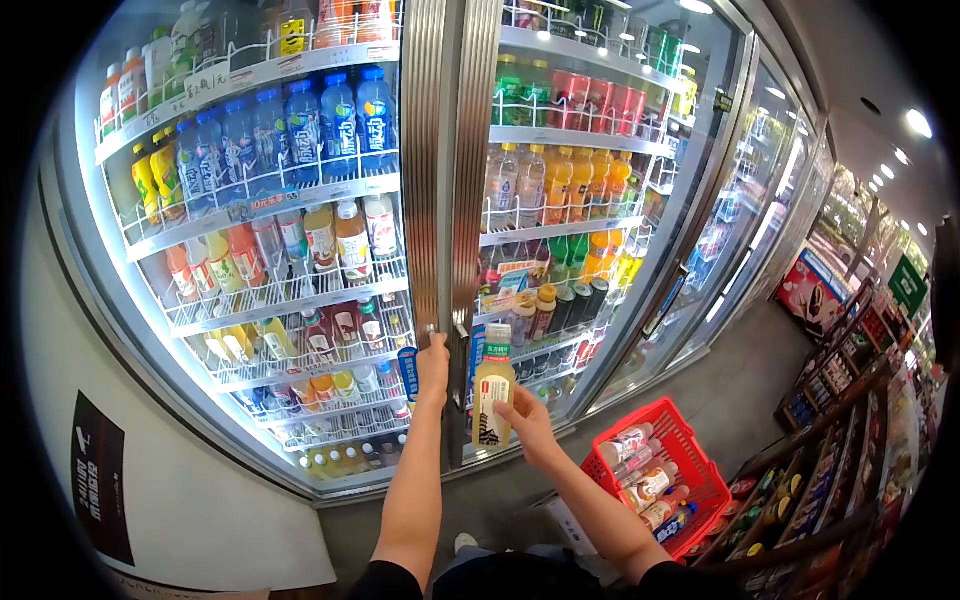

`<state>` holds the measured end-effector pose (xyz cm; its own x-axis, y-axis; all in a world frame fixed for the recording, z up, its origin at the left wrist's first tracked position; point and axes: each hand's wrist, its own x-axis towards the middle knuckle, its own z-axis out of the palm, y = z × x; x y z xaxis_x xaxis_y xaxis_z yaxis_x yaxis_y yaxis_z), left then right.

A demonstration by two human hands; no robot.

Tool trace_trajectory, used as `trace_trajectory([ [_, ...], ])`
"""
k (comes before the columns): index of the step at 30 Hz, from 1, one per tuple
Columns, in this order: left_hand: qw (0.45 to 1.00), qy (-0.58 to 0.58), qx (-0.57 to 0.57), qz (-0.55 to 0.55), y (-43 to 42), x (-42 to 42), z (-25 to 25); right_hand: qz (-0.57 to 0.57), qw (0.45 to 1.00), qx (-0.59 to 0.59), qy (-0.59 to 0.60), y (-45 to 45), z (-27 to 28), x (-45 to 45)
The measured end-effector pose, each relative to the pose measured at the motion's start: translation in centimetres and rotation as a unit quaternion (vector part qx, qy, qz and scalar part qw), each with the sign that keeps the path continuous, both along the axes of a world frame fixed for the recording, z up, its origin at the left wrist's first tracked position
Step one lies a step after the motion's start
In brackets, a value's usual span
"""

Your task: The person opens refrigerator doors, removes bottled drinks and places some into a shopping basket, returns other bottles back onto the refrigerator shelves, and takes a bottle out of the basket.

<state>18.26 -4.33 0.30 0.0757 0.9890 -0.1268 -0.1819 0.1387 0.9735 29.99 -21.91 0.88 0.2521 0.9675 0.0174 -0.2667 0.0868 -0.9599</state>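
My left hand [433, 366] is closed on the metal handle of the left glass fridge door, beside a blue tag [408, 372]. To its right, my right hand [526, 424] grips the lower part of an upright bottle [493, 395] with pale yellow drink, a white cap and a green band near the top. The bottle is in front of the right fridge door. Behind the glass on the left, blue bottles [338, 125] and other drinks stand on white wire shelves.
A red basket [718, 477] holding several bottles is on the floor at the lower right. Store shelves [828, 470] with packed goods run along the right side. A white panel [180, 480] stands at the lower left. Further fridge doors [745, 210] recede to the right.
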Motion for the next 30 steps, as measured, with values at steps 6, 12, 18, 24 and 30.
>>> trace_trajectory([
  [6,0.999,0.009,0.020,0.041,-1.4,0.7,-0.5,0.005,1.000,0.001,0.014,-2.1,-0.4,2.4],
  [12,0.996,0.027,0.022,0.085,-7.4,0.2,-1.2,0.017,0.999,-0.011,0.047,-4.1,-0.3,4.1],
  [18,0.996,0.022,0.020,0.089,-14.5,-1.4,-0.3,0.047,0.996,0.021,0.067,-7.0,0.0,4.5],
  [24,0.993,-0.036,0.020,0.108,-22.0,-4.0,-0.4,0.089,0.993,0.038,0.064,-11.8,-0.4,3.6],
  [30,0.964,-0.031,0.040,0.262,-30.9,-6.6,-0.8,0.142,0.987,0.030,0.065,-15.6,-1.4,2.1],
])
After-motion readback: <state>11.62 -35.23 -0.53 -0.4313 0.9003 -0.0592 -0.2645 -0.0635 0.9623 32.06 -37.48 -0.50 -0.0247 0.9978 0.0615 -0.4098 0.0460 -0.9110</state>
